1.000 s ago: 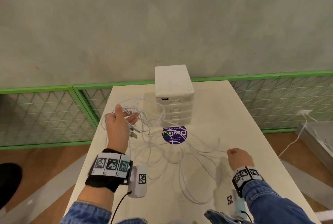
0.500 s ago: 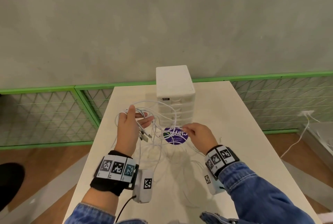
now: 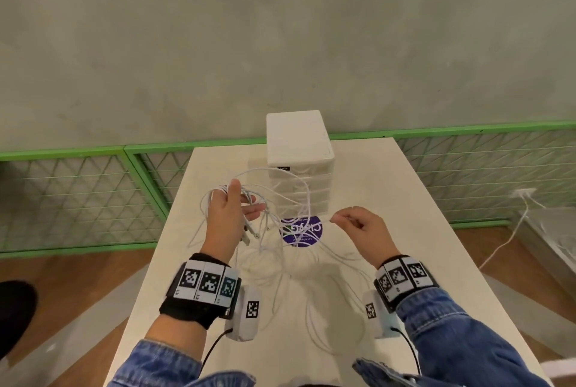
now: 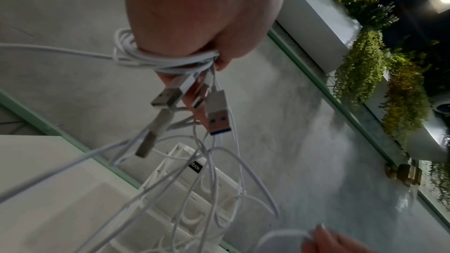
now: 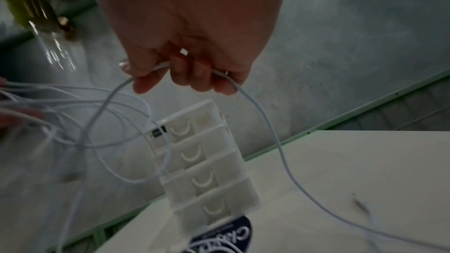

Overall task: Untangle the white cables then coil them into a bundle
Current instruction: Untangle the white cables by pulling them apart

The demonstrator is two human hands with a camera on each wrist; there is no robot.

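Right hand drawn rightward, pinching one thin strand — left hand gripping looped white cables.

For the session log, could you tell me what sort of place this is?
Probably an indoor workspace or café-like room: a plain white table against a bare concrete wall, green mesh railing behind, and trailing plants in planters overhead.

A round purple sticker on the desk, centre of the head view, carries large white upside-down letters, seemingly "Clay"; its smaller lines and the drawer unit's black label are illegible.
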